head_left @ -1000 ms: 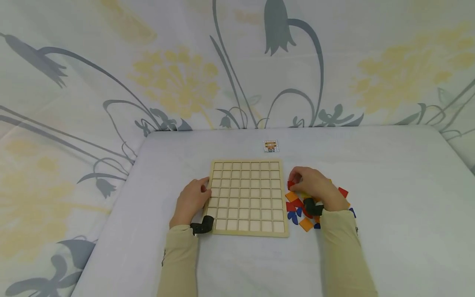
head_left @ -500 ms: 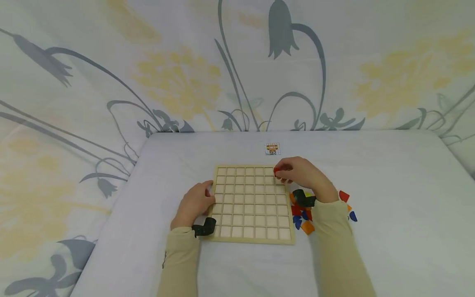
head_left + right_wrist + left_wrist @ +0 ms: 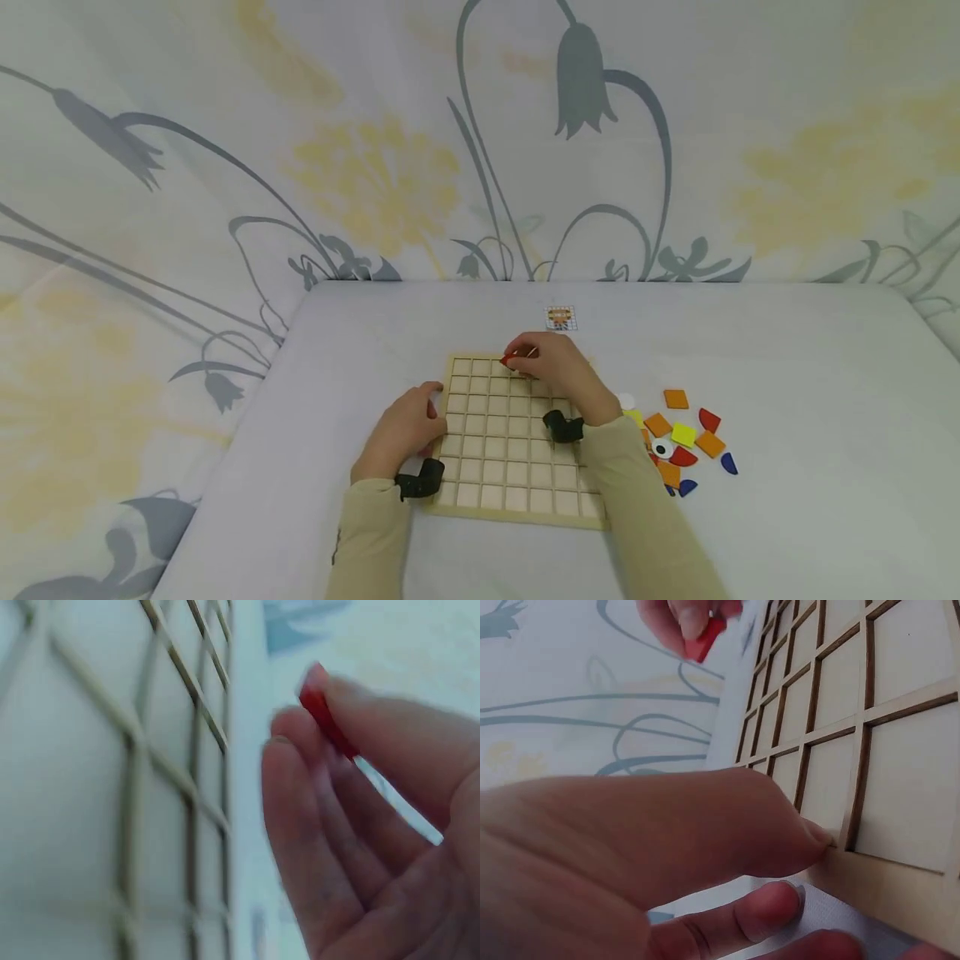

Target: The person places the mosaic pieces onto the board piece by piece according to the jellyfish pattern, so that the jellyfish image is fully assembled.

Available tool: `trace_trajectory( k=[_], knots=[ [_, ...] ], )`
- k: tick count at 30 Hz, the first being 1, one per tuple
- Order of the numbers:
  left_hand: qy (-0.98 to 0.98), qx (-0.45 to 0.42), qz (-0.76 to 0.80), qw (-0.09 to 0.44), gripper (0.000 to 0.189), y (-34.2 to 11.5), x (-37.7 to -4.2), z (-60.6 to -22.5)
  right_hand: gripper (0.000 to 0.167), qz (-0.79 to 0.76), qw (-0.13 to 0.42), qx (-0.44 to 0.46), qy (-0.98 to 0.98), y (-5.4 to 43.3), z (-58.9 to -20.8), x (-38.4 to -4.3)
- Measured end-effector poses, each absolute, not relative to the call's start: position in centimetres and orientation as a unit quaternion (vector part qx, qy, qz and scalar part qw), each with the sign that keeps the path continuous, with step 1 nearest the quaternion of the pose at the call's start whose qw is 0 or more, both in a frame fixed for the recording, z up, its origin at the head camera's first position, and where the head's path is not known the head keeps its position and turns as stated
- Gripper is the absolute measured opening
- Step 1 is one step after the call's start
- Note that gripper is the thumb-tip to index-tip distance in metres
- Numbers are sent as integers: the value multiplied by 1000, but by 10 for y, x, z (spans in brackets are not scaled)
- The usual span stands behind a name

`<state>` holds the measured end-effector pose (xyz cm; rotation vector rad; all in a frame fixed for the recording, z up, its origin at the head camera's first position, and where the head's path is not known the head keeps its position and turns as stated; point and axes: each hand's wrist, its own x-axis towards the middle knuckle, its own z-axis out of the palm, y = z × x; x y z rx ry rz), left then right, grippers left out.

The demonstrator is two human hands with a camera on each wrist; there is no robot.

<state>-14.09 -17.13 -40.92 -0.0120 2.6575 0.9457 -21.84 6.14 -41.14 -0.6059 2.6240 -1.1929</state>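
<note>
A wooden grid board with square cells lies on the white-covered table. At its left edge my left hand holds the rim. In the left wrist view the thumb rests on the wood and curled fingers lie beside the edge. Above the far rows, my right hand pinches a small flat red tile between thumb and fingers. The right wrist view shows the red tile edge-on, beside the blurred grid; its full outline is hidden by the fingers.
Right of the board lie loose tiles: orange squares, a yellow square, red pieces, blue pieces and a white eye-like disc. A small pattern card lies behind the board. Patterned fabric hangs behind the table.
My right hand has carried the red tile left from beside the pile, over the board's far rows. The left hand stays at the board's left edge. The camera view has tilted slightly.
</note>
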Motion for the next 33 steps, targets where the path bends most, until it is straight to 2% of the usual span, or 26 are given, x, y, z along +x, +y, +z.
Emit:
trace_trajectory(
  k=[6, 10, 22, 28, 33],
  knots=[
    [929, -12, 336, 153, 60, -168, -140, -408, 18, -367, 93, -218, 899, 39, -421, -217],
    [933, -18, 324, 152, 64, -166, -140, -410, 14, -365, 94, -217, 900, 31, -424, -211],
    [943, -2, 298, 145, 57, -165, -137, -416, 8, -317, 73, -205, 923, 17, -425, -197],
    [940, -5, 304, 154, 58, -163, -138, -417, 12, -275, 61, -218, 934, 14, -426, -192],
    [939, -17, 302, 161, 59, -165, -146, -413, 15, -273, 80, -230, 931, 15, -415, -196]
  ],
)
